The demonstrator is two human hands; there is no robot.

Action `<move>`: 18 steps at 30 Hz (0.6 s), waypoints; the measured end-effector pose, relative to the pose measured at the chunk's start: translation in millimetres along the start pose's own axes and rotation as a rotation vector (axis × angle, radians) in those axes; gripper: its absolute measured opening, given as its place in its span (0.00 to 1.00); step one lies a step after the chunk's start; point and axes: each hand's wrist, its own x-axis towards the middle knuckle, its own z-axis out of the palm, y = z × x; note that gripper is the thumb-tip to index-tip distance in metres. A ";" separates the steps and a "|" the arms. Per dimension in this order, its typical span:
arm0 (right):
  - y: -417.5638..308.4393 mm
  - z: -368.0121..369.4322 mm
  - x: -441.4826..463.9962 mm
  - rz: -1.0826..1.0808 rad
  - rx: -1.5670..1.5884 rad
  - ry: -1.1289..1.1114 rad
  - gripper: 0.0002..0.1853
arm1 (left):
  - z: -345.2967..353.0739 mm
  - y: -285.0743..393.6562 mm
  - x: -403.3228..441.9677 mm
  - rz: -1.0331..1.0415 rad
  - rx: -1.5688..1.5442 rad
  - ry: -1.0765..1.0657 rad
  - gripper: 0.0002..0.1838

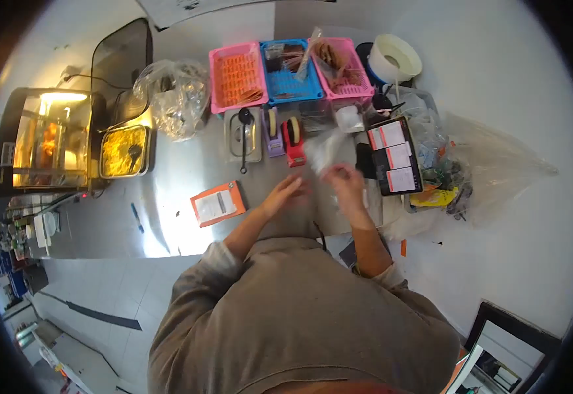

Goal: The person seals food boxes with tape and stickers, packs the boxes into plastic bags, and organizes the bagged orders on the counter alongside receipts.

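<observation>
Blurred by motion, a clear plastic bag (326,150) hangs from the pinched fingers of my right hand (345,184), over the front part of the steel table. My left hand (288,194) is held out to the left of it, fingers apart and holding nothing. Just beyond my hands stand a red tape dispenser (294,143) and a purple tape dispenser (273,133). An orange box with a white label (216,204) lies on the table to the left of my left hand. A dark tablet (393,156) showing white and red panels is to the right of my right hand.
Pink (236,77) and blue baskets (292,71) line the back, beside a big plastic bag (175,98). A black ladle (244,141) rests on a metal lidded tray. At left are a yellow food tray (124,152) and a lit warmer (53,141). Plastic bags crowd the right edge.
</observation>
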 end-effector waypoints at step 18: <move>83.9 180.9 -41.4 -0.143 -0.449 -0.255 0.10 | -135.9 36.9 -139.5 0.556 0.065 0.344 0.16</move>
